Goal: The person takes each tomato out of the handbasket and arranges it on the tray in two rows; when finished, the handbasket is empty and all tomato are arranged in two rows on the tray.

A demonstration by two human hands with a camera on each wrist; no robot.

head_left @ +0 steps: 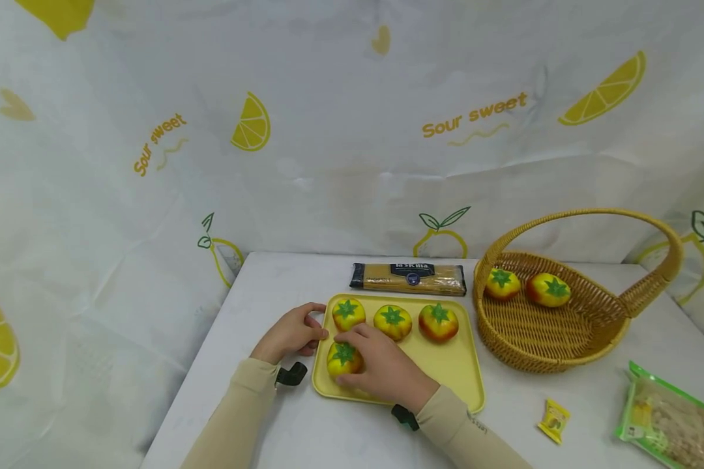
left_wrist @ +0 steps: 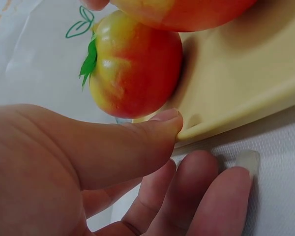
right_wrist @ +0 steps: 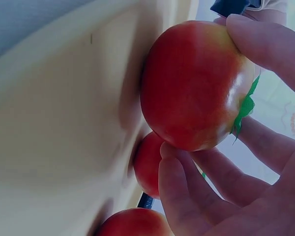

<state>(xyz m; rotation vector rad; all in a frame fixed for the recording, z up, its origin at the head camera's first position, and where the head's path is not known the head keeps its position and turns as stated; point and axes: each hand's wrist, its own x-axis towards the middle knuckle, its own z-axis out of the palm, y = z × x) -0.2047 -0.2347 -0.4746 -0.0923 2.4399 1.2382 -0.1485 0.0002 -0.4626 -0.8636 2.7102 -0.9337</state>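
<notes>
A pale yellow tray (head_left: 446, 371) lies on the table with several yellow-red tomatoes with green star-shaped tops on it. My right hand (head_left: 387, 365) holds the tomato (head_left: 339, 362) at the tray's near left, thumb on one side and fingers round the other, as the right wrist view shows. Behind it are a back-left tomato (head_left: 349, 314), a middle tomato (head_left: 393, 321) and a right tomato (head_left: 438, 322). At the tray's left edge, my left hand (head_left: 290, 333) pinches the rim; in the left wrist view its thumb (left_wrist: 132, 147) lies on top, fingers lower down.
Behind the tray lies a pack of spaghetti (head_left: 407, 279). A wicker basket (head_left: 540, 358) with a tall handle stands to the right, two tomatoes inside. Nearer are a small yellow wrapped packet (head_left: 554, 420) and a green-edged clear bag (head_left: 674, 417). A lemon-print cloth (head_left: 340, 130) hangs behind.
</notes>
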